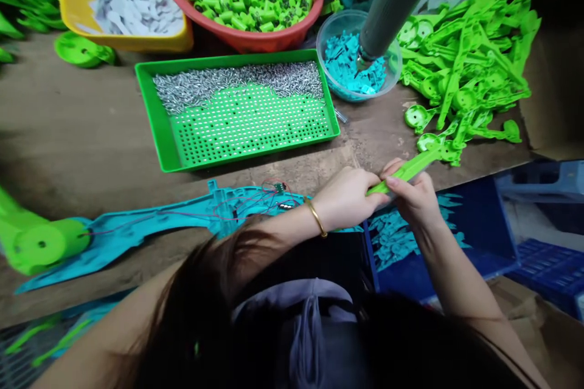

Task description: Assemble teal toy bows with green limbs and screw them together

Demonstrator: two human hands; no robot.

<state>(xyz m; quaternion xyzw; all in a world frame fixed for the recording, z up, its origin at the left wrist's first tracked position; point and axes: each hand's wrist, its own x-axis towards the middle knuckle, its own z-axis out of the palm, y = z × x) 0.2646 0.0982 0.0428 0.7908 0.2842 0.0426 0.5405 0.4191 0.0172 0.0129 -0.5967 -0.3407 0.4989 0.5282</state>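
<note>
Both hands hold one long green plastic part (413, 167) over the table's front edge. My left hand (349, 197), with a gold bangle at the wrist, grips its near end. Around the middle of it, the fingers of my right hand (413, 191) are closed. A pale strip shows along its underside. To the left lies a long blue plastic shell (177, 216) with thin wires and a small circuit board (280, 187); my left forearm covers part of it. A green round-ended piece (50, 243) rests at the shell's far left end.
A green perforated tray (246, 127) holds many small screws. Behind it stand a yellow bin (123, 42), a red bowl (255, 42) and a clear tub (360, 94) under a grey pole (396, 0). Green parts (474, 67) pile at right; a blue crate (483, 243) sits below the edge.
</note>
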